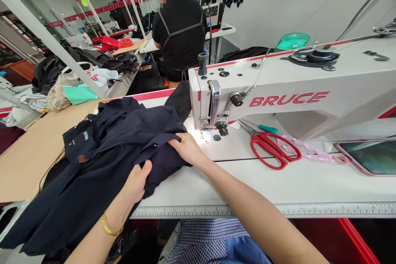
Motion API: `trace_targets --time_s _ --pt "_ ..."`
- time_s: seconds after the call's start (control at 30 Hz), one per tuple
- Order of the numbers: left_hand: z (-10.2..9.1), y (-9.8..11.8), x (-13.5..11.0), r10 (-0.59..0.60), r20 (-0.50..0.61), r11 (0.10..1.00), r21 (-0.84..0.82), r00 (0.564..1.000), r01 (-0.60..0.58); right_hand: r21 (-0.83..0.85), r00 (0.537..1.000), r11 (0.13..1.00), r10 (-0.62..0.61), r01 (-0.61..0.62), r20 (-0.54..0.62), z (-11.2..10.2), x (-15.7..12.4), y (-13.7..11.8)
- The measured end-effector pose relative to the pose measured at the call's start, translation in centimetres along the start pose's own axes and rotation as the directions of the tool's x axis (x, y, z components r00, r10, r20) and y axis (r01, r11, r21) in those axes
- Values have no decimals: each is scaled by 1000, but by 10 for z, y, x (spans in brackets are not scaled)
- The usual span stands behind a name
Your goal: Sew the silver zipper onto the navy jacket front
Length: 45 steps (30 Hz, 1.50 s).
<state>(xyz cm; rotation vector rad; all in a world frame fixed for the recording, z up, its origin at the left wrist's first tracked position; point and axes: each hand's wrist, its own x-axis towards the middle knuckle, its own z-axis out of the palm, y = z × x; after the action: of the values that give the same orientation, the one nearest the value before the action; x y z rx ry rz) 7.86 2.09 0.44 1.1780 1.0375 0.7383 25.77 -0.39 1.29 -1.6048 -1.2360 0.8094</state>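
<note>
A dark navy garment (102,165) with a collar and a neck label lies bunched left of the sewing machine (278,95), partly hanging over the table's front edge. My left hand (136,181) grips a fold of it, thumb on top and fingers hidden under the cloth. Close to the lit needle area, my right hand (187,148) pinches the garment's edge between thumb and fingers. The cloth between both hands is raised in a fold. The needle plate (204,137) shows just beyond my right hand, with no cloth over its visible part.
Red-handled scissors (275,150), a teal-handled tool (267,129), a pink beaded strap (309,148) and a phone (371,156) lie under and beside the machine arm. A ruler strip (185,211) runs along the front edge. A person in black (182,29) sits beyond.
</note>
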Motion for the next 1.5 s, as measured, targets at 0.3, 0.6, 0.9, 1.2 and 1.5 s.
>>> trace_targets --time_s 0.3,0.6,0.9,1.2,1.5 --pt "-1 7 -4 -53 155 957 289 986 6 -309 987 948 -119 81 -106 4 -1 0" --pt "0 3 3 -156 28 975 -159 987 158 -454 958 873 -260 180 -120 2 -2 0" --pt "0 3 4 -158 182 944 -259 970 202 -518 789 674 -614 527 6 8 -66 -13" --pt "4 5 6 -115 149 968 -206 982 144 329 916 906 -132 266 -378 4 -72 -1" --pt "4 3 3 -47 184 991 -118 982 70 -242 937 920 -337 308 -90 21 -76 -1"
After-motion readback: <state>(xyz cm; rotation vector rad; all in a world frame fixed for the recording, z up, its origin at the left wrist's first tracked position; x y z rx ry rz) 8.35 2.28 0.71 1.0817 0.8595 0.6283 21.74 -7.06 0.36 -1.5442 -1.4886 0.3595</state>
